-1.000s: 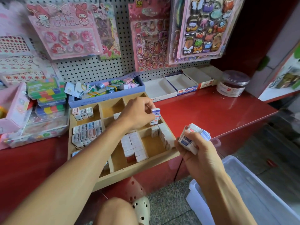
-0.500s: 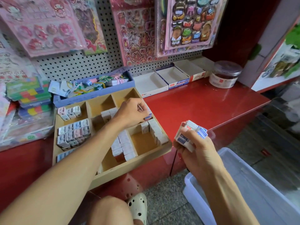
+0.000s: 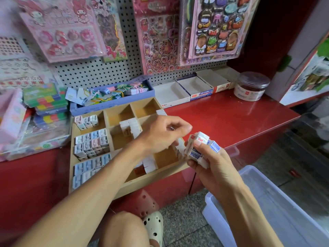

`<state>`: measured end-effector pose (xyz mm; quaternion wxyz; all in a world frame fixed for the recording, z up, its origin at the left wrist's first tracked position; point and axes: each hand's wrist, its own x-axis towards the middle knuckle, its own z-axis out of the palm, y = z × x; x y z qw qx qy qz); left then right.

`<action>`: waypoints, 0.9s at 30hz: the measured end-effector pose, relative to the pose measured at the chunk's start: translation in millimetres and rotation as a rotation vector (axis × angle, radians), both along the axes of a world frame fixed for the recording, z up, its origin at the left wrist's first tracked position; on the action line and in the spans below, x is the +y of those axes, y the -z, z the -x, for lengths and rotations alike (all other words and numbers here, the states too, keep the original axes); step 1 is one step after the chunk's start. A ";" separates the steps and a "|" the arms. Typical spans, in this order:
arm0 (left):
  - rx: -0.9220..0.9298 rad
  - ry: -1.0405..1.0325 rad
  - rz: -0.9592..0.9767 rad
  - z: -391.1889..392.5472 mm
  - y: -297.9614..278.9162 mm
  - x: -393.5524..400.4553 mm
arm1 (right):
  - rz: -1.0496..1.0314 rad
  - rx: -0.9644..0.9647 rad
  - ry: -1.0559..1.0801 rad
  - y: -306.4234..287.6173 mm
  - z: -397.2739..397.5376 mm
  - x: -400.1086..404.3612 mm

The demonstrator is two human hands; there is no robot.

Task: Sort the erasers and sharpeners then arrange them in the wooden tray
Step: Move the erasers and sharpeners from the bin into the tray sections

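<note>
Two hands: over the wooden tray's right side
Surface (image 3: 222,120): red, carries wooden tray (image 3: 124,187)
Tray: sharpeners (image 3: 92,143) left, white erasers (image 3: 132,126) middle
Right hand (image 3: 213,164): fingers clamped on eraser stack (image 3: 199,147)
Left hand (image 3: 162,132): fingers curled, contents hidden
Bin (image 3: 277,207): cut off

the left hand (image 3: 160,134) and forearm hide much of the wooden tray (image 3: 72,157); its curled fingers are blurred.
</note>
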<state>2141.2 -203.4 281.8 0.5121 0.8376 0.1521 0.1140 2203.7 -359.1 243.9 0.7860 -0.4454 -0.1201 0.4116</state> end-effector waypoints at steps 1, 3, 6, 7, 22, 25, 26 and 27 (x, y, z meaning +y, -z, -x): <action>0.014 0.046 0.034 3.1 -2.9 -2.7 | 0.008 -0.029 -0.029 -3.0 2.9 1.3; 0.053 0.088 0.075 7.9 -7.9 -2.5 | 0.026 -0.089 -0.074 -7.9 7.8 3.4; 0.105 0.060 0.106 13.5 -14.2 3.7 | 0.102 -0.141 -0.083 -10.1 11.4 6.0; 0.111 0.064 0.102 14.7 -15.5 5.1 | 0.122 -0.156 -0.089 -9.3 11.9 6.7; 0.096 0.073 0.237 23.2 -13.3 9.9 | 0.121 -0.199 -0.016 -5.2 13.2 9.0; 0.081 0.048 0.412 24.9 -10.1 9.2 | 0.098 -0.171 0.016 -4.2 12.5 10.1; 0.081 0.046 0.467 25.3 -9.5 9.2 | 0.083 -0.152 0.023 -3.5 12.5 10.4; 0.079 0.045 0.517 25.5 -9.0 9.1 | 0.067 -0.131 0.024 -3.1 12.9 10.9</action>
